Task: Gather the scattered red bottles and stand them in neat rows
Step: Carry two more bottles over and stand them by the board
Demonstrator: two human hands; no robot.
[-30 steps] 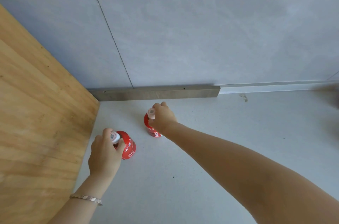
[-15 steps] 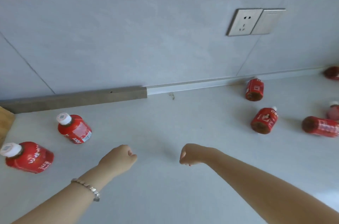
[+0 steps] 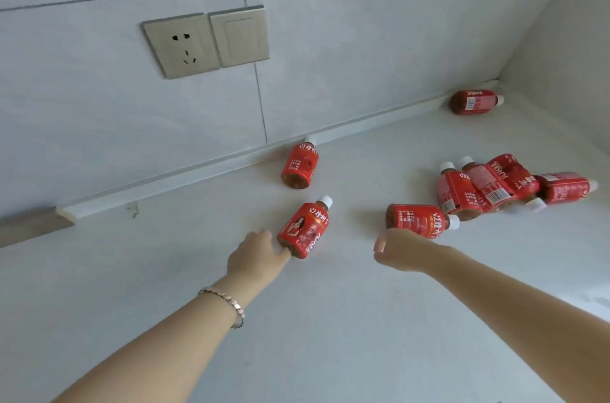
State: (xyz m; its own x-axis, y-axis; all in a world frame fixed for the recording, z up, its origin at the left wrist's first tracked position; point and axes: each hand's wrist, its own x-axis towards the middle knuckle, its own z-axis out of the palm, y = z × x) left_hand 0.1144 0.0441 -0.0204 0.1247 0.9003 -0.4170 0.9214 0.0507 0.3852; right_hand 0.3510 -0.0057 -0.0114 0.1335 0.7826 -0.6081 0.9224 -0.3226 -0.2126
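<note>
Several red bottles with white caps lie scattered on the pale counter. My left hand reaches forward, and its fingertips touch the base of one lying bottle without wrapping it. My right hand hovers loosely curled just in front of another lying bottle, with nothing in it. A third bottle lies against the wall strip. A heap of several bottles sits to the right, with one more beside it. One bottle lies in the far corner.
A tiled wall runs along the back with a metal socket and a switch. A white side wall closes the counter on the right. A pale strip lines the foot of the back wall.
The view has swung right, so the two standing bottles at the left are out of sight. Both hands have moved from fists forward to lying bottles.
</note>
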